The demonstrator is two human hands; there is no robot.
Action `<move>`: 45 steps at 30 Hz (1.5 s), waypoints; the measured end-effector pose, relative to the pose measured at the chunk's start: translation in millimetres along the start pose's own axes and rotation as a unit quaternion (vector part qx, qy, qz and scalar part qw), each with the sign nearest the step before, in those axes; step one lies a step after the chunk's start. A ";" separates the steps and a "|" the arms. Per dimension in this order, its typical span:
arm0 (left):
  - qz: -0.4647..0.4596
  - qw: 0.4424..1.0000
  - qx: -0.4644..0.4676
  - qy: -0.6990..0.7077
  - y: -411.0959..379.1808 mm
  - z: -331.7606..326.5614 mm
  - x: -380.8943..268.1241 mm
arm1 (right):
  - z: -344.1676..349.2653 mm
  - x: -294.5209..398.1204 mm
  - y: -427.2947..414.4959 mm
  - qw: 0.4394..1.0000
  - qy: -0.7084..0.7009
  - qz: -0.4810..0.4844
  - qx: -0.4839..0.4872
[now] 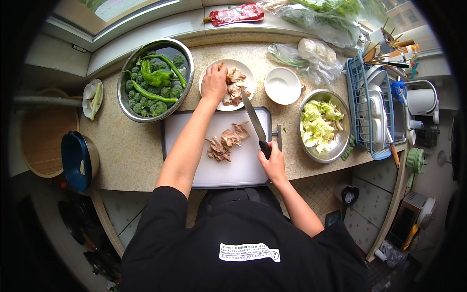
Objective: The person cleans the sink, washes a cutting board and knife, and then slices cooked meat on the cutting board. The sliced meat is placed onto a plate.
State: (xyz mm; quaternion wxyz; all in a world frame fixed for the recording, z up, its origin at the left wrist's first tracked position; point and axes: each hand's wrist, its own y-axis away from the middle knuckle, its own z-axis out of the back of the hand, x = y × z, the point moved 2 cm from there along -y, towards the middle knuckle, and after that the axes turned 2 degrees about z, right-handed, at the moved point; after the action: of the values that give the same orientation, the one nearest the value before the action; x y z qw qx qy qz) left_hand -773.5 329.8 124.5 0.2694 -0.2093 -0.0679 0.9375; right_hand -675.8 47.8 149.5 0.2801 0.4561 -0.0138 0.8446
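My left hand (214, 83) reaches over the left side of a white plate (205, 70) that holds pieces of cooked meat (235, 87). Its fingers are bent down at the meat, and the fingertips are too hidden to show a grip. In my right hand (274, 163) is the black handle of a kitchen knife (253, 116). The blade points away from me, its tip at the plate's right rim. Several torn, brownish pieces of meat (227, 140) lie on the white cutting board (233, 175), between my forearms.
Left stands a steel basin (124, 106) with broccoli and green peppers in water. To the right are a white bowl (281, 85), a steel bowl (343, 140) with cut cabbage, and a blue dish rack (355, 104). Bagged vegetables (321, 22) lie along the windowsill.
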 end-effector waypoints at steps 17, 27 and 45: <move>0.069 0.996 0.005 0.059 49.1 22.8 -0.9 | 4.7 -0.2 -11.1 1.000 -0.018 -0.003 0.022; 0.267 0.959 0.088 0.022 -3.2 -3.2 6.1 | 2.4 -2.8 -13.3 0.999 -0.025 0.008 0.028; 0.286 0.943 0.147 0.083 -16.3 -8.6 11.1 | -1.0 -4.6 -39.9 0.998 -0.024 -0.032 0.050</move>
State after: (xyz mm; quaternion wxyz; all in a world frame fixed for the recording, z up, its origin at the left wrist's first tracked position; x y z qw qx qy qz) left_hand -770.5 349.5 116.7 0.0225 -0.2551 0.1557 0.9540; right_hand -655.3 79.6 136.0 0.2837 0.4896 0.0360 0.8237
